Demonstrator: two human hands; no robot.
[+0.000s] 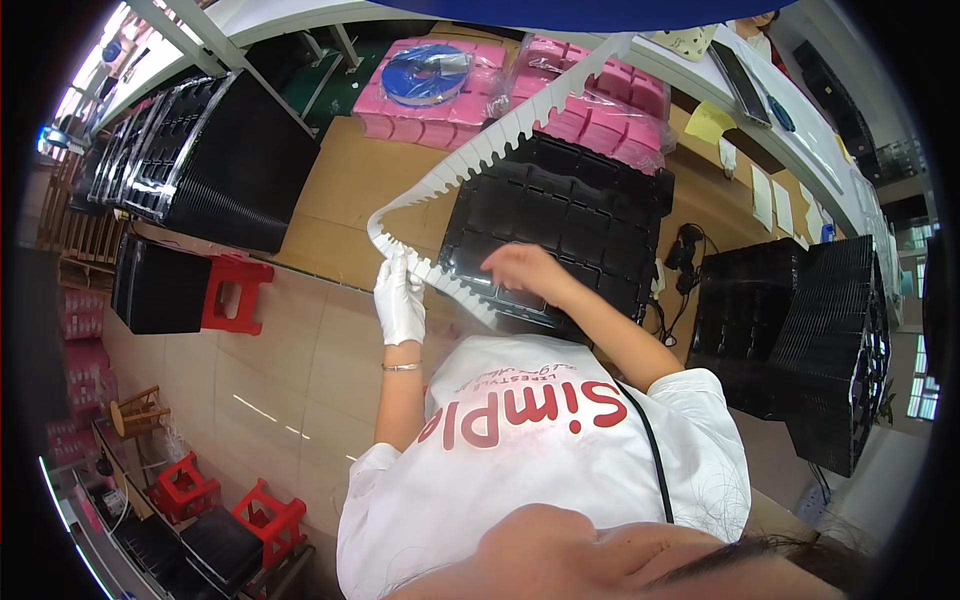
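Far left: slanted stacks of glossy black moulded plastic trays (215,160) with ribbed edges, leaning beside a red plastic stool (232,292) on the pale tiled floor. Further right, on the brown cardboard-covered tabletop (345,190), pink foam blocks wrapped in clear film (440,95) with a blue reel resting on top. Left hand (400,300), in a white fabric glove, closed in a pinch around the lower bend of the long white toothed plastic strip (490,145). Strip thin, flexible, notched along one edge like a comb; long axis running diagonally from the gloved hand up and to the right toward the pink blocks, with a short folded-back tail passing lower right toward the other hand. Right hand (525,270), bare, fingers loosely spread, palm down on the flat black compartmented plastic tray (560,225), just beside the strip's tail; contact with the strip impossible to tell. Far right: more tilted stacks of black trays (820,340).
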